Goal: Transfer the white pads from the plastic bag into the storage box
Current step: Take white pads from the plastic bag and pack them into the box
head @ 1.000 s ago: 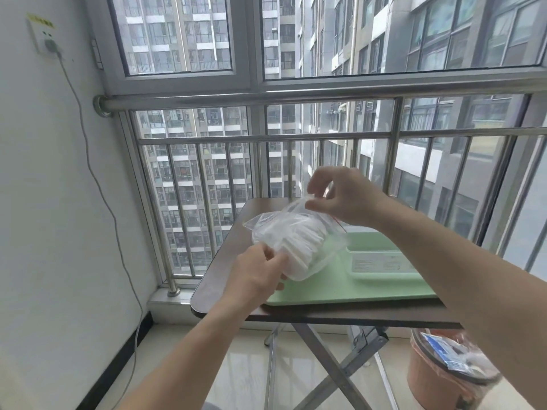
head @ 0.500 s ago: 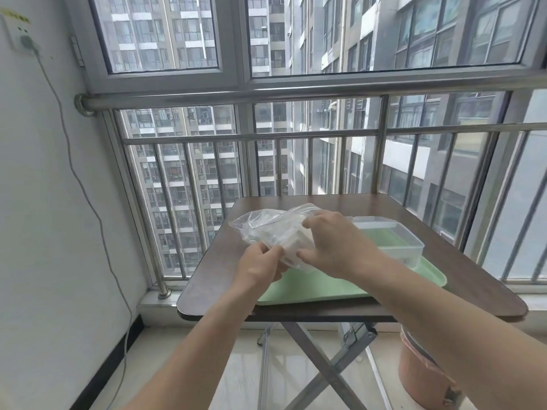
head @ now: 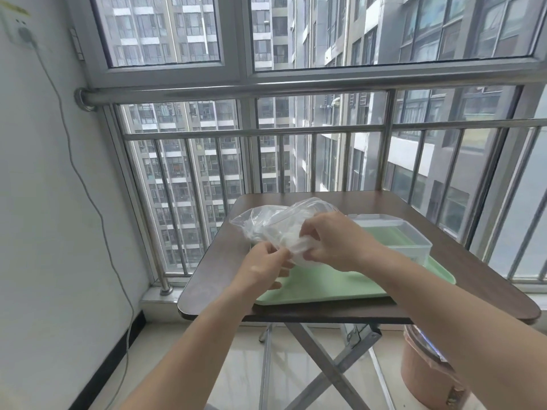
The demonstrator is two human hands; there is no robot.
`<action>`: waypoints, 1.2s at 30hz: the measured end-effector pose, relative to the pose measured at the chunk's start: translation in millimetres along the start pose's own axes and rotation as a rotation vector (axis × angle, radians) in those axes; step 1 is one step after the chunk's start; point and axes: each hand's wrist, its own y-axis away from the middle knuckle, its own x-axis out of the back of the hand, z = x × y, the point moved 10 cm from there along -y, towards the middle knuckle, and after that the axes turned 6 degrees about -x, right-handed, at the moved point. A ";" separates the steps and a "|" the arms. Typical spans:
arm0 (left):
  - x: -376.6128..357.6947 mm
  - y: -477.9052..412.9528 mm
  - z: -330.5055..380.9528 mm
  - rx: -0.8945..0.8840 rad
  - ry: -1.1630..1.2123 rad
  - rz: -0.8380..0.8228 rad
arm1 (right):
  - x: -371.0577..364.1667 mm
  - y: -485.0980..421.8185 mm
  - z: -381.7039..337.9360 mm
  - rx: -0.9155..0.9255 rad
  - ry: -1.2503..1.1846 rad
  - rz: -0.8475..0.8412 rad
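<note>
Bag gripped at its near end by both hands, box to its right.

We note the left hand (head: 263, 269) and the right hand (head: 334, 241) both pinching the crumpled clear plastic bag (head: 266, 220), which is held over the pale green tray (head: 325, 287) with its long axis running away and to the left. The white pads (head: 291, 242) are bunched inside it. The clear rectangular storage box (head: 414, 251) stands just right of the bag, nearer the right hand. It appears empty, though glare blurs its floor.

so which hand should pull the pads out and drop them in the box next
Right, probably. The right hand grips the clear plastic bag of white pads right beside the clear storage box; the left hand pinches the bag's near edge, farther from it.
</note>
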 end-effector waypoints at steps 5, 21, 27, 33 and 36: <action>5.7 19.5 12.9 -0.013 -0.140 -0.044 | 15.7 12.8 -6.6 0.072 -0.103 -0.016; -113.5 41.7 130.3 -0.654 -0.324 -0.214 | 97.1 26.0 153.1 -0.333 -0.863 0.190; -158.0 16.8 136.9 -0.772 -0.964 -0.094 | 81.3 15.6 199.4 -0.491 -0.808 0.164; -113.8 -21.6 113.6 -0.507 -1.112 0.061 | 57.0 -10.2 190.4 -0.452 -0.775 -0.011; -98.2 -43.5 93.3 -0.323 -1.108 -0.005 | 41.5 -24.8 176.8 -0.382 -0.708 -0.112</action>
